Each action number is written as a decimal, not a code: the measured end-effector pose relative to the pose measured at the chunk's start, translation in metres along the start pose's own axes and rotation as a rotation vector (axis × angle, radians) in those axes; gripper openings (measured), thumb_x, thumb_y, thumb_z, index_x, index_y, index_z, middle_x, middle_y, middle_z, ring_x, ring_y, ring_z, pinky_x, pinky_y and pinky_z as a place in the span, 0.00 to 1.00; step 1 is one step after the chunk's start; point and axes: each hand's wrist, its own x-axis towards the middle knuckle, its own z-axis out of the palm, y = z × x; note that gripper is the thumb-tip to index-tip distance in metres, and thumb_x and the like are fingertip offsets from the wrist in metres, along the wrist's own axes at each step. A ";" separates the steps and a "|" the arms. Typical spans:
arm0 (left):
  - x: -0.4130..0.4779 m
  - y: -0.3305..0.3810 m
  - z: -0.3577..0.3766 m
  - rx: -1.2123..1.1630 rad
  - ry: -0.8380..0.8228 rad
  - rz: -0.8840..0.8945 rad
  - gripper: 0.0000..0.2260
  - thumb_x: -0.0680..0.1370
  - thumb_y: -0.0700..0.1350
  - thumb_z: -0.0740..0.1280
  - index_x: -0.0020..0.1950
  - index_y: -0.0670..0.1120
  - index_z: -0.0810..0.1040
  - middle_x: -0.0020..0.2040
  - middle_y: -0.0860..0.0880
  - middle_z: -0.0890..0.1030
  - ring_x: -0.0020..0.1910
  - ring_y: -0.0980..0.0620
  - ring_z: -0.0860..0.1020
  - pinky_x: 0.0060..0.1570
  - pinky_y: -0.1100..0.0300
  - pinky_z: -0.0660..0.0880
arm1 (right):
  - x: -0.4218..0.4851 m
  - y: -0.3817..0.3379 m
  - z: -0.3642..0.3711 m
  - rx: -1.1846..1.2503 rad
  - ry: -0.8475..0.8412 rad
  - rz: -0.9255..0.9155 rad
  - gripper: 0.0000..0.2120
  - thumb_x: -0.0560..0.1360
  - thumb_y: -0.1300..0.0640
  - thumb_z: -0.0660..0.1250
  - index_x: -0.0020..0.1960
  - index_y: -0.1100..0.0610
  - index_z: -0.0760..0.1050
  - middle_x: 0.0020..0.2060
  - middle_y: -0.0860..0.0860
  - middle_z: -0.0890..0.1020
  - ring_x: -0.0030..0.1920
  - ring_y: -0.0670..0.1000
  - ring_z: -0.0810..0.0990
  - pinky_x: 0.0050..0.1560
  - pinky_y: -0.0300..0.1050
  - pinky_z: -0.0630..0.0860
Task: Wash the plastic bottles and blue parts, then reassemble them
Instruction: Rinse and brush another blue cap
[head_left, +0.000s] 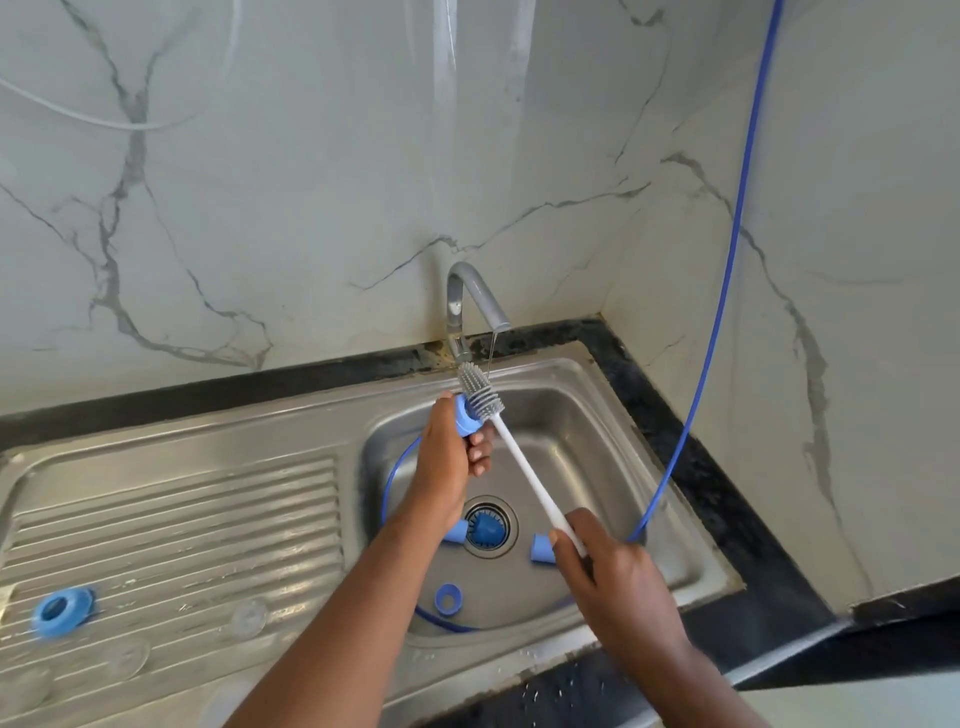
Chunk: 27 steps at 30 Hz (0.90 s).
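Held a blue part (464, 418) in the left grip (447, 462), fingers curled round it, up over the basin of the sink (597, 410) and just below the tap (470, 299). Clamped the right grip (618, 577) on the near end of a brush (524, 467) with a long white handle, lower and further right. Set the grey brush head (475, 387) touching the top of the held part, just beside a thin water stream (491, 348) falling from the spout.

Saw more blue things down in the basin: a domed blue piece (487, 527) sitting on the drain strainer (508, 512), a second blue piece (457, 531) just left of it and half hidden by the left forearm, a cup-like blue piece (540, 548) lying just beside the right thumb, and a ring-shaped cap (448, 597) nearer the front wall. Saw a blue ring (62, 610) resting well apart on the ribbed drainboard (208, 519), with a few clear blurred pieces (249, 618) near it, too faint to name. Traced a blue hose (727, 270) down from the upper right, past the black tabletop (701, 467) and into the basin, curving round behind the left arm.
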 end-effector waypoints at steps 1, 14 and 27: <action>0.001 0.001 0.001 -0.054 0.013 -0.006 0.16 0.84 0.51 0.50 0.42 0.47 0.71 0.31 0.50 0.63 0.28 0.54 0.59 0.30 0.57 0.55 | -0.002 -0.001 0.001 -0.007 -0.011 0.011 0.09 0.80 0.40 0.59 0.49 0.45 0.66 0.22 0.47 0.67 0.24 0.49 0.67 0.25 0.46 0.67; 0.002 0.000 -0.006 -0.199 0.093 -0.052 0.19 0.85 0.55 0.52 0.41 0.47 0.71 0.30 0.50 0.64 0.28 0.54 0.60 0.29 0.59 0.57 | -0.013 0.001 0.008 0.111 -0.076 0.055 0.08 0.78 0.38 0.57 0.54 0.40 0.67 0.27 0.52 0.72 0.27 0.51 0.71 0.30 0.46 0.70; -0.011 -0.010 0.015 0.041 0.059 -0.072 0.16 0.83 0.54 0.49 0.45 0.47 0.69 0.33 0.51 0.65 0.29 0.55 0.59 0.28 0.59 0.55 | 0.008 0.033 -0.016 0.045 -0.095 -0.043 0.08 0.79 0.40 0.60 0.52 0.41 0.63 0.24 0.45 0.70 0.26 0.51 0.69 0.29 0.48 0.68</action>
